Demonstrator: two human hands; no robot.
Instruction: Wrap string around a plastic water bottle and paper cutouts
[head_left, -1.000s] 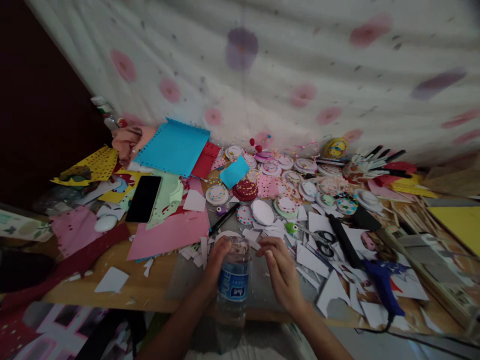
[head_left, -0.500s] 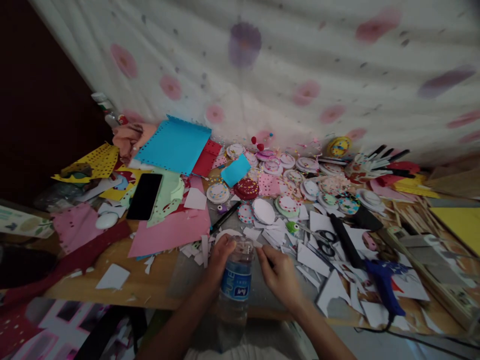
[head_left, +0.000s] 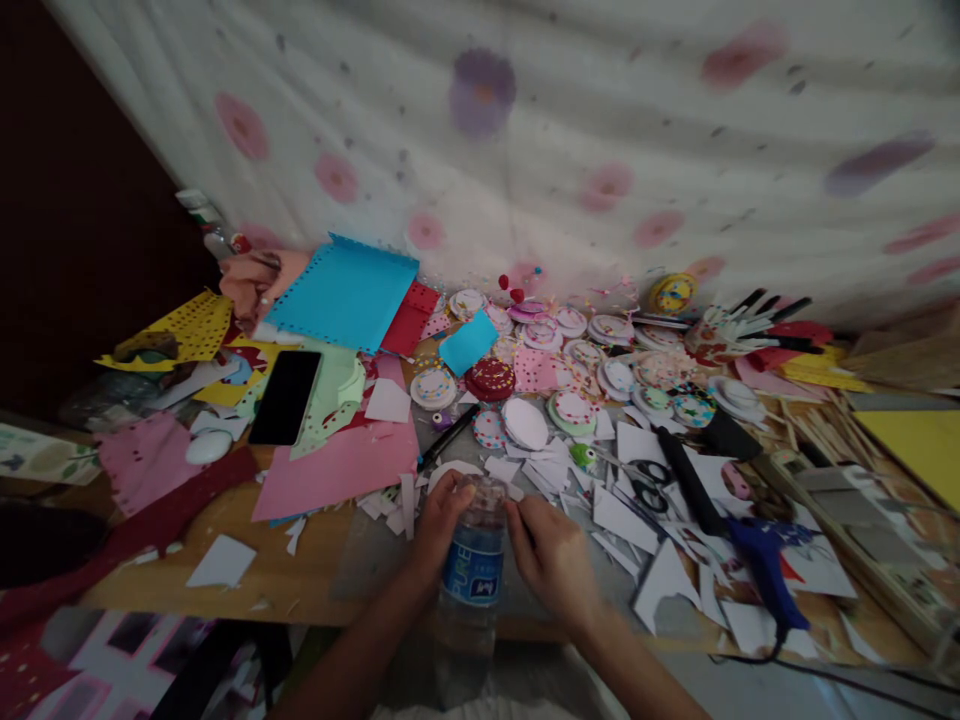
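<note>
A clear plastic water bottle [head_left: 471, 580] with a blue "PURE" label stands upright at the table's front edge, close to my body. My left hand [head_left: 441, 525] is closed on its upper left side, thumb near the top. My right hand [head_left: 551, 550] is curled with fingertips pinched beside the bottle's upper right shoulder. Whatever those fingertips hold, if anything, is too small to make out. Just beyond the bottle lie white paper scraps [head_left: 544, 473] and a white paper disc [head_left: 525, 424].
Scissors [head_left: 646, 483] and a blue glue gun [head_left: 765, 570] with a cord lie to the right. A black phone [head_left: 285, 397], pink paper [head_left: 337, 470] and a blue sheet [head_left: 345, 295] are left. Decorated paper discs [head_left: 491, 378] cover the back, before a floral curtain [head_left: 555, 120].
My right hand has moved slightly left, its fingertips now right against the bottle's upper side. My left hand keeps its hold. The view has shifted slightly.
</note>
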